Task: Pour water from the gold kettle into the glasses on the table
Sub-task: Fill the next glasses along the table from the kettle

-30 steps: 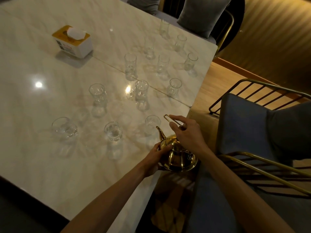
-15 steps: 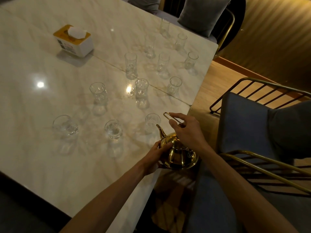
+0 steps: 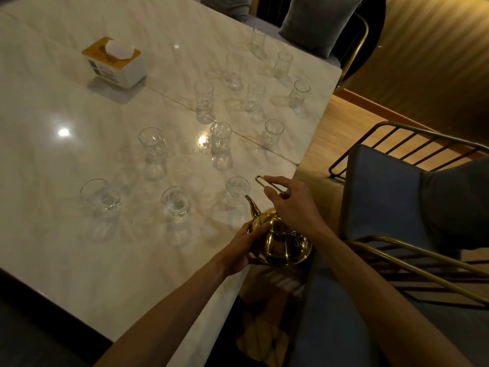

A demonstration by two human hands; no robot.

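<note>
Gold and polished, the kettle (image 3: 280,239) sits at the near right edge of the table (image 3: 66,260), its base on the marble and its curved spout (image 3: 252,206) aimed up and left at the nearest glass (image 3: 236,190). Over the last second it has hardly moved: it sits in the same spot at the table edge, spout on the same line. The right hand (image 3: 292,203) keeps its fingers curled round the thin wire handle (image 3: 267,182) raised above the lid, and the left hand (image 3: 244,246) still cups the kettle's side, fingers bent against the metal. No tilt and no stream show, so pouring has probably not begun; this looks like a steadying grip before the lift.

A dozen clear glasses stand apart from one another across the pale marble. Three sit in the near row, including a low one (image 3: 176,201) and another (image 3: 99,194) farther left; whether any holds water is hard to tell in this dim light. A seam runs across the tabletop between two slabs, and a ceiling lamp reflects as a bright spot. A white tissue box (image 3: 116,64) with a yellow top stands well apart at the far left.

Beside the table are a blue cushioned chair (image 3: 383,194) with a gold wire frame, wood flooring, and grey cushions (image 3: 320,22) at the far end.
</note>
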